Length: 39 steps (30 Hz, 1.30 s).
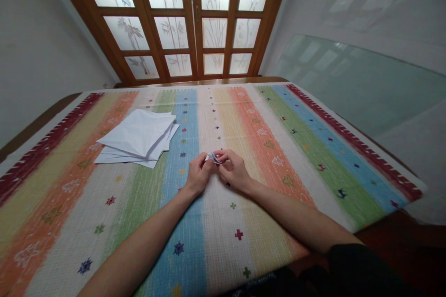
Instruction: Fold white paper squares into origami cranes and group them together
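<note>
Between my hands, near the middle of the table, is a small piece of folded white paper (pixel 213 158). My left hand (pixel 199 174) pinches its left end with thumb and fingers. On the other side, my right hand (pixel 234 169) grips the right end, its fingers curled around the edge. The paper shows a few layers and a darker fold, but its full shape is partly hidden by my fingers. Both forearms reach in from the near edge, with the wrists close to the tablecloth.
A loose stack of white paper sheets (pixel 139 134) lies to the left, its top sheet creased. The striped tablecloth (pixel 223 241) covers the table. Wooden doors with frosted panes (pixel 170 32) stand beyond, and a glass panel (pixel 348 83) leans at the right wall.
</note>
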Motion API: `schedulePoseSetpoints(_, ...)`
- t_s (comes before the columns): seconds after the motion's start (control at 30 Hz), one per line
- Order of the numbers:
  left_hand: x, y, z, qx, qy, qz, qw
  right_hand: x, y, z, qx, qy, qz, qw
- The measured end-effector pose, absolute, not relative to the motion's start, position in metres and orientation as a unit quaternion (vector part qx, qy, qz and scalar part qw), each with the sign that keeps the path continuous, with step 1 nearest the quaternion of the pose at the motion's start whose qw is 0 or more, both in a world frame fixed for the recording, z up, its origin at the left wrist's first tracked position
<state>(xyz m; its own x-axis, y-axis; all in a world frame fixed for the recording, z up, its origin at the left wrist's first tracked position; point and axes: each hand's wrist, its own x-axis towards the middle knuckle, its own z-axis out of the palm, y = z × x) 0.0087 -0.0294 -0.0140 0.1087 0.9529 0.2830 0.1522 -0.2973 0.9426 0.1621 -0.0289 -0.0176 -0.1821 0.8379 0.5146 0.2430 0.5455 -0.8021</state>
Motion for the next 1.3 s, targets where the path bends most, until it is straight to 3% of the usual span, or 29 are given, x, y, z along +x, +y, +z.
schedulePoseSetpoints(0.17, 0.008, -0.03, -0.01, 0.601, 0.438, 0.519, 0.42, 0.164, -0.029, -0.014, -0.335, -0.695, 0.374, 0.515)
schedulePoseSetpoints(0.33, 0.01, -0.032, -0.009, 0.669, 0.463, 0.464, 0.351, 0.166, -0.024, -0.01, -0.364, -0.661, 0.435, 0.492)
schedulePoseSetpoints(0.57, 0.01, -0.033, -0.008, 0.715, 0.463, 0.433, 0.295, 0.17, -0.023, -0.002, -0.403, -0.686, 0.396, 0.459)
schedulePoseSetpoints(0.8, 0.009, -0.031, -0.008, 0.699, 0.466, 0.44, 0.317, 0.168, -0.024, -0.002, -0.428, -0.676, 0.37, 0.473)
schedulePoseSetpoints(1.03, 0.006, -0.021, -0.01, 0.499, 0.493, 0.57, 0.427, 0.166, -0.02, -0.007, -0.426, -0.52, 0.538, 0.509)
schedulePoseSetpoints(1.17, 0.007, -0.014, -0.016, 0.445, 0.486, 0.635, 0.403, 0.158, -0.021, -0.01, -0.414, -0.44, 0.611, 0.511)
schedulePoseSetpoints(1.3, 0.004, -0.011, -0.02, 0.483, 0.533, 0.606, 0.34, 0.155, -0.021, -0.013, -0.41, -0.371, 0.64, 0.533)
